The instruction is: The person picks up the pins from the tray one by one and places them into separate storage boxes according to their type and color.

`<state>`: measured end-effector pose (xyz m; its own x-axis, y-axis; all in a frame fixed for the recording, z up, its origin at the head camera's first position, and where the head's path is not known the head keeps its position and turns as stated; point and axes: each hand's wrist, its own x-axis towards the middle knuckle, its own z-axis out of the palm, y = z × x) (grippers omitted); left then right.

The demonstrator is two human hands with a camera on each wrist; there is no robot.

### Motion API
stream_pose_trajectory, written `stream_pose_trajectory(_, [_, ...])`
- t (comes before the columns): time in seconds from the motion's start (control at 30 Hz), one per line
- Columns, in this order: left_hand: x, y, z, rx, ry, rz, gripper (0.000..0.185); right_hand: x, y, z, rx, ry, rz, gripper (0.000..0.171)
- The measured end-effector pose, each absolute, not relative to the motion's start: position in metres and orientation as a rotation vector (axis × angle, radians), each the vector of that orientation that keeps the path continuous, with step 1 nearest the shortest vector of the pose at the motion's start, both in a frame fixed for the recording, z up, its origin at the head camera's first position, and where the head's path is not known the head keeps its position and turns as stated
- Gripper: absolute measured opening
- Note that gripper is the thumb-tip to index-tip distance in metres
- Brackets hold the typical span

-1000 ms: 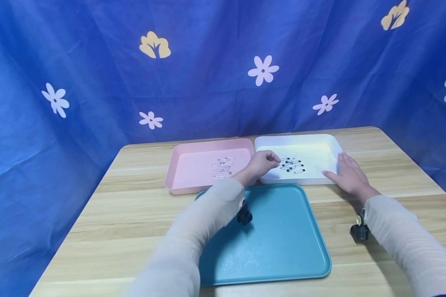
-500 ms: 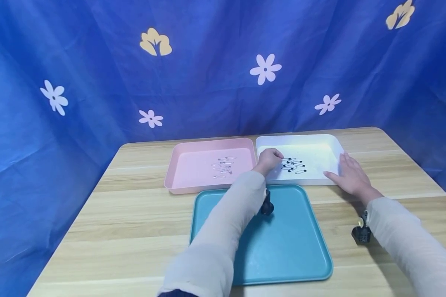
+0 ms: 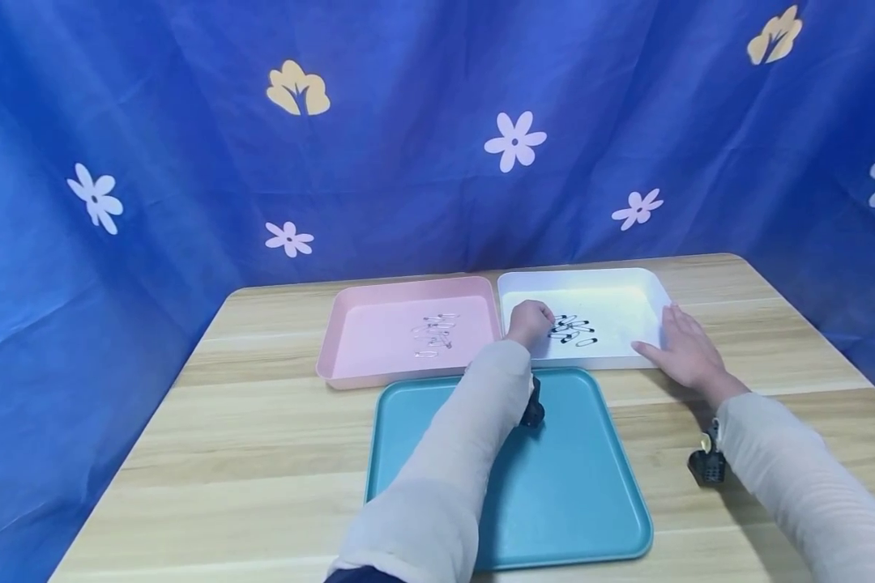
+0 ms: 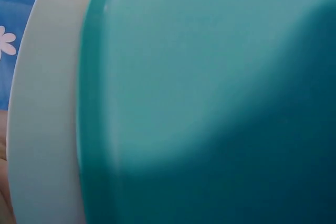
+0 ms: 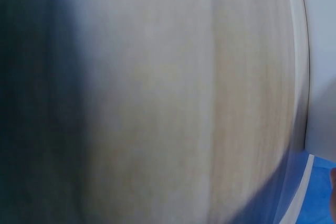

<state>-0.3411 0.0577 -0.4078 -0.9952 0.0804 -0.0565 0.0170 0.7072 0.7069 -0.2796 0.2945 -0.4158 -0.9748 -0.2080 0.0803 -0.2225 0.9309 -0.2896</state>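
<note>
Left hand (image 3: pixel 529 322) is over the near-left part of the white tray (image 3: pixel 649 283), fingers curled, fingertips right at the pile of black safety pins (image 3: pixel 573 330). Can't tell whether it has a pin pinched; too small. Black pins lie in a loose cluster on the tray floor, left of centre. Right hand (image 3: pixel 684 348) lies flat w/ straight fingers, touching the white tray's near-right corner, palm on the tabletop (image 3: pixel 262 429), holding nothing. Pink tray (image 3: pixel 343 324) sits just left of the white one, edges touching, w/ a small heap of silver safety pins (image 3: pixel 433 332) in it. Teal tray (image 3: pixel 583 486) sits in front of both, under the left forearm. Left wrist view: teal tray (image 4: pixel 210 98) beside white rim only. Right wrist view: blurred wood, tray edge.
</note>
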Motion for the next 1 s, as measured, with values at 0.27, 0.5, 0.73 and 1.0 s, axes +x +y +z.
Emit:
stream_pose_trajectory(0.27, [-0.332,0.055,-0.399,0.013,2.856,1.116,0.010,-0.279,0.291,-0.417,0.348,-3.025,0.472,0.091])
stream_pose_trajectory(0.5, [-0.334,0.052,-0.400,-0.038,2.878,1.093,0.014,-0.279,0.290,-0.419,0.327,-3.035,0.480,0.092])
stream_pose_trajectory(0.73, [-0.332,0.050,-0.397,-0.038,2.889,1.114,0.012,-0.279,0.290,-0.418,0.321,-3.038,0.481,0.093])
stream_pose_trajectory(1.0, [-0.341,0.050,-0.400,0.071,2.929,1.161,0.014,-0.280,0.294,-0.417,0.322,-3.037,0.471,0.093])
